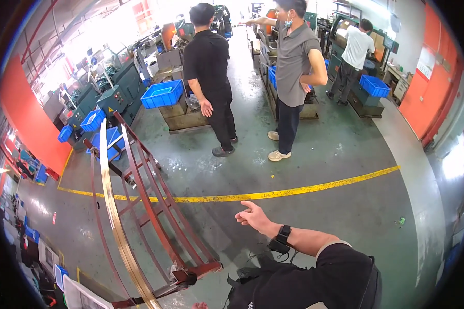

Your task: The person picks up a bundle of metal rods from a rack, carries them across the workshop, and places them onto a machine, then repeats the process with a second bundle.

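My right hand (251,218) is held out in front of me over the floor, with nothing in it. One finger stretches out to the left and the others are loosely curled apart from it. A black device is strapped on that wrist (282,238). Only a sliver of my left hand (200,306) shows at the bottom edge, by the near end of a dark red metal rack (152,226); its fingers are mostly hidden. A bundle of long brass-coloured bars (119,234) lies lengthwise along the rack's left side. My right hand touches neither.
A yellow line (273,194) crosses the green floor. Beyond it stand a person in black (207,62), one in grey (295,67) with an arm stretched left, and one in white (357,49) at a machine. Blue bins (162,94) and machines line both sides.
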A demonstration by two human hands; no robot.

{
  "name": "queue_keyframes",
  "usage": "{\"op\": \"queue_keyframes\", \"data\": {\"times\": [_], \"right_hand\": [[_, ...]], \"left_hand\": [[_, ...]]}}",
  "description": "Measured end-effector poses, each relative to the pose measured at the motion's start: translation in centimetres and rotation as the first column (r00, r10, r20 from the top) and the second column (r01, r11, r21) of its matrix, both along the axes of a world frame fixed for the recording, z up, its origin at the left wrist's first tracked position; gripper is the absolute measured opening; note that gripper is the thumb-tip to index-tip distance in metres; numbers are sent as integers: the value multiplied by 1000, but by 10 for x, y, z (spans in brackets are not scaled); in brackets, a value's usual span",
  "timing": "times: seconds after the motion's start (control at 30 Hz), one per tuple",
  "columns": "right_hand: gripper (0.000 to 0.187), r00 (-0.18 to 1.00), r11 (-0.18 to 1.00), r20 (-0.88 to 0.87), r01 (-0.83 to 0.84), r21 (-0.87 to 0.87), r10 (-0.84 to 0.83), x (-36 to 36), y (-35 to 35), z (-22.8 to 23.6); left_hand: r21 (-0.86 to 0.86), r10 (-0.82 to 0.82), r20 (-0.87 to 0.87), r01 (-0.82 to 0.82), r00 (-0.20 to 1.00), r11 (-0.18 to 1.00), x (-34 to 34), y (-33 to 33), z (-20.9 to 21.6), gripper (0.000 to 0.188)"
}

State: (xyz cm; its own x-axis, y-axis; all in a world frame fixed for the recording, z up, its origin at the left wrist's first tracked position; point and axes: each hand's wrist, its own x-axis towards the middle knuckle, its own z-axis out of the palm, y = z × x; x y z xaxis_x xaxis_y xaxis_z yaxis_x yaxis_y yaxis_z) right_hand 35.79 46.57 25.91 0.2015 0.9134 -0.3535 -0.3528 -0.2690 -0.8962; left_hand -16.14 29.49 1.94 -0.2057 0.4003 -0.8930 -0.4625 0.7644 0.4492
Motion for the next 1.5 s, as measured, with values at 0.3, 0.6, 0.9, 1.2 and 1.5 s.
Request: {"op": "queue_keyframes", "data": {"times": [0.3, 0.6, 0.9, 1.2, 1.5], "right_hand": [[59, 995, 995, -39, 98, 31, -97, 89, 24, -1], [51, 976, 991, -180, 131, 15, -126, 334, 77, -26], [54, 977, 991, -180, 99, -89, -114, 553, 108, -41], [56, 975, 995, -198, 93, -29, -97, 615, 212, -31], [67, 998, 985, -50, 34, 166, -26, 641, 380, 36]], "left_hand": [[-61, -156, 25, 157, 987, 986, 95, 45, 9, 43], [-90, -293, -14, 291, 956, 953, 322, 139, 28, 46], [-189, -544, -20, 531, 839, 826, 559, 267, 124, 50], [-118, -298, -38, 292, 954, 949, 618, 365, 46, 40], [-95, -295, 36, 297, 955, 950, 635, 507, 35, 46]]}}
